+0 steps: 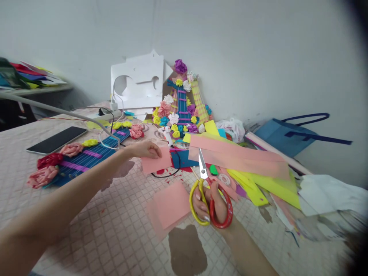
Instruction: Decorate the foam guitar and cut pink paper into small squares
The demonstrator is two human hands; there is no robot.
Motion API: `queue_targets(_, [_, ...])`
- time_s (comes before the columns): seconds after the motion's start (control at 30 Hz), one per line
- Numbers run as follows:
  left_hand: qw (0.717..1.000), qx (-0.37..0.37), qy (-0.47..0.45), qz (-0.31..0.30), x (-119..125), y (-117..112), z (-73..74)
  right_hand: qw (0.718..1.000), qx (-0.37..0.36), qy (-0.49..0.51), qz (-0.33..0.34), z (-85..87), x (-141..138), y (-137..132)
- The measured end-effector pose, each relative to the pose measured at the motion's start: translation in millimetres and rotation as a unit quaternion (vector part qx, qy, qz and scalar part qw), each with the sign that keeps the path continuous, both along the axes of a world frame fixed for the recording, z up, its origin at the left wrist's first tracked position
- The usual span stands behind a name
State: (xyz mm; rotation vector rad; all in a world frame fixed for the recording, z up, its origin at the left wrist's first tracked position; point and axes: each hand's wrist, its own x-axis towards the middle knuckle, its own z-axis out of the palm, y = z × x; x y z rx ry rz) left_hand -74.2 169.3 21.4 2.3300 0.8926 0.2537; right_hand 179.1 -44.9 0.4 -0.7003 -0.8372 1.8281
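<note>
My right hand (pixel 218 203) grips a pair of scissors (pixel 203 172) with one yellow and one red handle loop. The blades point away from me and look closed. Further off, my left hand (pixel 146 149) has its fingers bent down on the edge of a pink paper square (pixel 153 164), pinching it. Between the hands and nearer to me, a small stack of pink squares (pixel 174 203) lies on the table. A long pink paper strip (pixel 241 155) rests over yellow sheets just beyond the scissors.
A blue paper guitar (pixel 94 155) with paper roses lies at left, near a dark tablet (pixel 57 139). A white glue gun (pixel 166 135) sits beyond my left hand. Flower-trimmed guitars (pixel 182 101) and cut white board (pixel 138 82) lean on the wall. A blue bag (pixel 284 136) stands right.
</note>
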Motion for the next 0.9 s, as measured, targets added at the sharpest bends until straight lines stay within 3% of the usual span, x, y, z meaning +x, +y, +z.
queue_targets(0.1, [0.987,0.127,0.016,0.1,5.5,-7.5,-4.3,1.0,-0.008,-0.008,-0.01,-1.0,3.6,1.3])
queue_targets(0.2, [0.963,0.218,-0.004,0.161,13.4,-35.6,-3.5,0.999,-0.016,-0.034,-0.036,-0.2,7.4,3.8])
queue_targets(0.3, [0.983,0.137,0.01,0.122,27.6,-76.7,1.9,0.995,-0.009,-0.073,-0.074,3.0,9.6,7.2])
queue_targets(0.37, [0.993,0.099,0.029,0.058,39.2,-103.8,3.7,0.991,0.001,-0.093,-0.097,5.4,10.2,9.1])
queue_targets(0.47, [0.986,0.137,0.071,0.065,55.0,-133.6,-1.1,0.988,0.012,-0.104,-0.112,7.0,10.1,10.7])
queue_targets(0.6, [0.969,0.214,0.102,0.07,64.7,-145.7,-15.2,0.988,0.011,-0.112,-0.11,2.9,9.1,11.5])
queue_targets(0.73, [0.976,0.176,0.107,0.066,60.8,-139.2,-20.1,0.976,0.031,-0.177,-0.125,-2.4,13.9,11.2])
queue_targets(0.8, [0.978,0.146,0.13,0.072,57.0,-136.5,-17.9,0.942,0.052,-0.298,-0.148,-1.9,20.7,11.1])
queue_targets(0.83, [0.977,0.135,0.146,0.074,55.4,-136.0,-16.4,0.908,0.067,-0.382,-0.16,-0.8,24.9,11.4])
queue_targets(0.9, [0.974,0.126,0.174,0.074,53.2,-136.6,-13.5,0.804,0.101,-0.558,-0.181,2.0,33.4,13.0])
